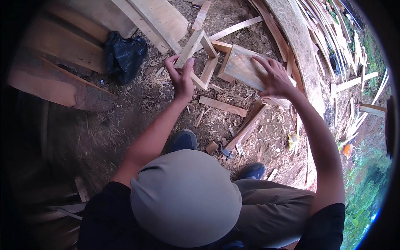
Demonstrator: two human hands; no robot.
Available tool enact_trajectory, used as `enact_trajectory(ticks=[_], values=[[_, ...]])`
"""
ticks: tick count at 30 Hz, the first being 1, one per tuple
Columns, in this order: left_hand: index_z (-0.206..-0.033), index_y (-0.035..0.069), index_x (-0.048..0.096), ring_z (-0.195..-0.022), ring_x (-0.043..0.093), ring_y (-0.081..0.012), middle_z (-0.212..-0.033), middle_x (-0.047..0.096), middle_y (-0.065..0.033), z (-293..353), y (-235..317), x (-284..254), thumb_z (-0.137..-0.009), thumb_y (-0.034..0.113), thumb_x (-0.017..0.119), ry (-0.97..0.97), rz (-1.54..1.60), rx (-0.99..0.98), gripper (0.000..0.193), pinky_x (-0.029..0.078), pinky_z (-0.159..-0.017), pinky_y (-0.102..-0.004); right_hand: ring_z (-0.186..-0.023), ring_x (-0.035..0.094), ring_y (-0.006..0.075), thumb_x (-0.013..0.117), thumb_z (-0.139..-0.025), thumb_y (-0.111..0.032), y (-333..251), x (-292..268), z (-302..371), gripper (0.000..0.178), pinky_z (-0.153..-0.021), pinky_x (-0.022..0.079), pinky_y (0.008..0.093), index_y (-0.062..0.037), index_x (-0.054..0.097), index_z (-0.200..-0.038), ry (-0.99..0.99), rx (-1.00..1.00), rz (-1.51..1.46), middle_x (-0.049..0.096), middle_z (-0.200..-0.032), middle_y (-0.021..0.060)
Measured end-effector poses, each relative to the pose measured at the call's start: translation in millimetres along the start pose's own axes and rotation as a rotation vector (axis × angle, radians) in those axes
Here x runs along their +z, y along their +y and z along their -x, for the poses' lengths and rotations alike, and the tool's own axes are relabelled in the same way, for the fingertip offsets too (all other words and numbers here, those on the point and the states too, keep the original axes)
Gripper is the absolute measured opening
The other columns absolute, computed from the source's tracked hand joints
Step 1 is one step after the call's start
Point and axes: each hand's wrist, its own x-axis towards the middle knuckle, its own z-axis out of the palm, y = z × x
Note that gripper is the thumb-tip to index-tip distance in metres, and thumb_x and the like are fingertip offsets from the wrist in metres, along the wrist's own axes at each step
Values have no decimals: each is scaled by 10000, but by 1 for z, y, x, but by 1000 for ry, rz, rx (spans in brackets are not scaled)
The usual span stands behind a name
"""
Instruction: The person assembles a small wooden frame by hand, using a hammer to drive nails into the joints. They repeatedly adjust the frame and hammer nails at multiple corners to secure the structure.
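My left hand (pixel 182 79) has its thumb and fingers closed around one side of a small open wooden frame (pixel 207 73), held tilted above the ground. On the right, my right hand (pixel 275 79) lies with spread fingers across the broad face of a box-like wooden piece (pixel 241 66). Its thumb reaches toward the near edge of that face. The box's end stands close beside the frame; whether they touch I cannot tell. Nearer to me, a claw hammer (pixel 226 152) lies by a leaning wooden piece (pixel 246 127), with its handle partly hidden.
A loose slat (pixel 223 106) lies on shaving-covered ground between my hands and shoes. A black plastic bag (pixel 125 56) sits at the left near large boards (pixel 71 46). A curved wooden slab (pixel 298 50) borders the right, with piled thin strips (pixel 329 37) beyond it.
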Motion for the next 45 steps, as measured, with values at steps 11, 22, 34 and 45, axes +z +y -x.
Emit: enact_trajectory(ticks=[11,22,34,45], values=[[-1082,121,415,-806,519,-111,-942,532,-35,10,6,34,-982,221,674,145,108,-163,296,458,-688,-312,-1358,423,425,911,-519,-325,-36,-47,44,1208,-1164,379,626,-346,335,-1582,205,-59,-186,411,-1440,209],[-1175,49,460,-1094,550,-145,-1176,588,-103,35,59,64,-1007,198,650,-38,273,-192,294,446,-972,-315,-1329,448,459,901,-553,-349,-63,-29,37,1195,-1118,402,590,-419,310,-1589,148,84,-179,396,-1447,246],[-1101,33,468,-1033,496,-289,-1114,474,-134,53,20,76,-913,213,772,-112,-407,321,400,398,-953,-456,-1190,526,376,900,-561,-406,-71,-7,14,1011,-1035,432,482,-34,386,-1349,151,155,-125,497,-1244,192],[-1113,16,556,-956,549,-223,-1071,509,-94,83,1,67,-777,210,917,-258,-579,283,530,481,-846,-362,-1180,517,363,900,-572,-392,-59,4,15,1005,-1052,423,464,-20,391,-1355,173,107,-145,507,-1229,192]])
